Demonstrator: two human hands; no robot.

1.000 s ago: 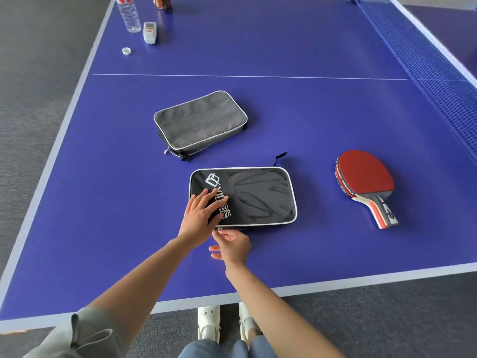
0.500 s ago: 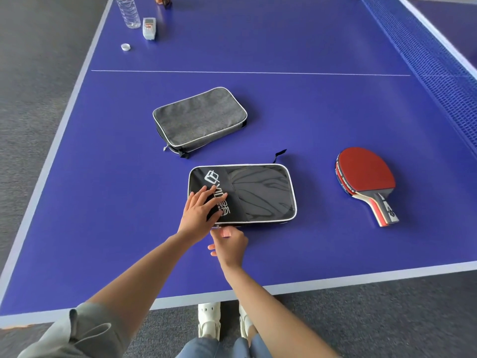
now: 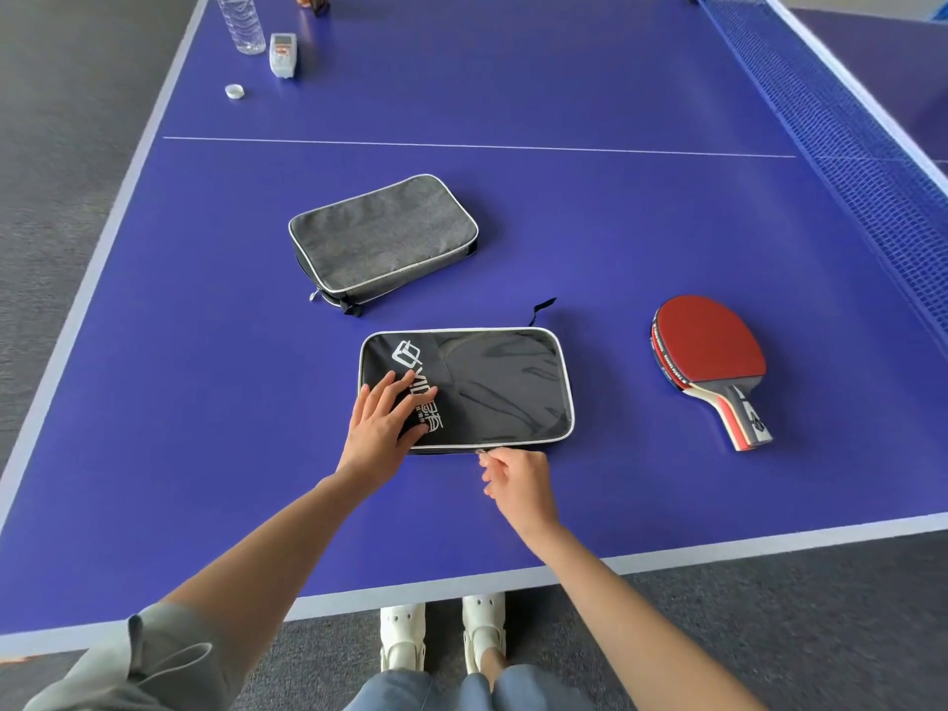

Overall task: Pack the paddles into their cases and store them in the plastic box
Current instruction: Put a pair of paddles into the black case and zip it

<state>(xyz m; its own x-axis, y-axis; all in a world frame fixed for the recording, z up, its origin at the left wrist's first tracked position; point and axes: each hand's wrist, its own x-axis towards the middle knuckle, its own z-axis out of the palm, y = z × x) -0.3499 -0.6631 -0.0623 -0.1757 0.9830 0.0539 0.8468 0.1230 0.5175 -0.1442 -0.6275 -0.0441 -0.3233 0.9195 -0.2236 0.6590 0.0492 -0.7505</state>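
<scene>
Here, grey carpet (image 3: 66,161) fills the left edge of the frame, beside the white-bordered blue surface (image 3: 513,94) that takes up most of the view. In the upper left, on the surface, stand a clear water bottle (image 3: 240,20), a small white device (image 3: 283,54) and a bottle cap (image 3: 234,91). A thin white line runs across the surface below them. Left of centre lies a closed grey case (image 3: 382,238). Just below it, at centre, lies a black case (image 3: 492,387) with white piping and a white logo. The left hand (image 3: 382,420) presses flat, fingers spread, on the black case's left end. The right hand (image 3: 518,479) pinches the zipper pull (image 3: 481,451) at the case's near edge. At right of centre a red paddle (image 3: 710,361) lies bare on the surface, handle toward the lower right. A blue net (image 3: 846,130) crosses the upper right. Carpet shows again along the bottom, with white shoes (image 3: 441,633) under the surface's near edge.
</scene>
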